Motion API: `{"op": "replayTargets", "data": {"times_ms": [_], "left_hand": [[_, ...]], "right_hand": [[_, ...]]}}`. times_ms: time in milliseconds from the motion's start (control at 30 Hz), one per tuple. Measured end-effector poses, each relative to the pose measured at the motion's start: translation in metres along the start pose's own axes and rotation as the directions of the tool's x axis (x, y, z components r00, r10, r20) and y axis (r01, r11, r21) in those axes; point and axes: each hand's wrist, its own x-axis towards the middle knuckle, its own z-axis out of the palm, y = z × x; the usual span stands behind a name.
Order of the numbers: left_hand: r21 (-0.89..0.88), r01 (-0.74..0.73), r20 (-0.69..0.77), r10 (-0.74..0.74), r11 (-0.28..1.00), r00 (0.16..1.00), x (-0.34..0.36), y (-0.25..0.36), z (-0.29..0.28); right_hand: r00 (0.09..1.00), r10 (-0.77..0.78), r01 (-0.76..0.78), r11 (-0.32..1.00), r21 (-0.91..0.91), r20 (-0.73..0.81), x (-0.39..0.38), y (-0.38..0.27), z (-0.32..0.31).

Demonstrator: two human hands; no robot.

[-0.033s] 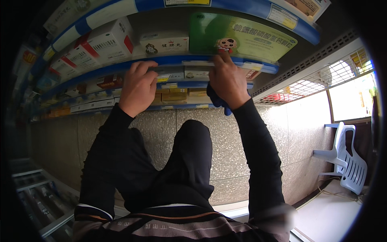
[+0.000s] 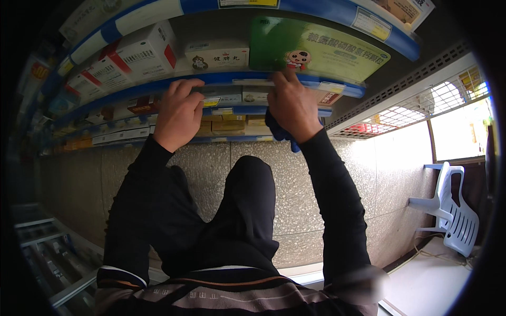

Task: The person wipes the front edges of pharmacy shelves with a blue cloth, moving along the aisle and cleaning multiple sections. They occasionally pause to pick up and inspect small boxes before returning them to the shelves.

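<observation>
My left hand (image 2: 180, 113) is at the blue front edge (image 2: 221, 77) of a shelf, fingers curled over the strip and thumb below it. Farther right on the same edge, my right hand (image 2: 296, 105) has its fingertips at the strip just below a large green box (image 2: 332, 50) with a cartoon child on it. Bunched under that palm is a dark blue cloth-like thing (image 2: 282, 131), partly hidden by the hand. Between the hands, behind the edge, stands a small white box (image 2: 224, 57). White and red boxes (image 2: 139, 55) stand to its left.
Lower shelves hold more small boxes, some yellowish (image 2: 229, 125). Above runs another blue shelf edge (image 2: 321, 13) with price labels. A white wire rack (image 2: 406, 113) stands at right, with a pale blue plastic chair (image 2: 456, 210) nearer. My knee (image 2: 253, 174) is over the speckled floor (image 2: 300, 210).
My right hand has shifted slightly left along the shelf edge, with the dark blue cloth-like thing under it. My left hand has hardly moved.
</observation>
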Motion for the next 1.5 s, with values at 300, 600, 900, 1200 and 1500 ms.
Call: {"op": "replayTargets", "data": {"times_ms": [300,600,900,1200,1500], "left_hand": [[-0.142,0.162,0.166,-0.138,0.977,0.976,-0.028,-0.054,-0.034],[-0.275,0.224,0.47,-0.072,0.935,0.88,-0.01,-0.087,-0.058],[-0.107,-0.006,0.457,0.054,0.994,0.888,-0.003,-0.098,-0.072],[-0.152,0.006,0.432,0.061,0.988,0.9,-0.026,-0.133,-0.083],[-0.044,0.1,0.308,-0.082,0.994,0.948,-0.073,-0.173,-0.107]], "right_hand": [[0.984,-0.109,0.135,0.972,0.191,-0.14,0.015,-0.045,0.024],[0.97,-0.22,0.11,0.77,0.629,0.1,0.029,-0.103,0.061],[0.932,-0.091,-0.194,0.695,0.692,0.352,0.031,-0.111,0.064],[0.973,0.008,-0.175,0.683,0.709,0.232,0.028,-0.116,0.072],[0.995,-0.003,0.063,0.773,0.632,-0.095,0.063,-0.172,0.077]]}}
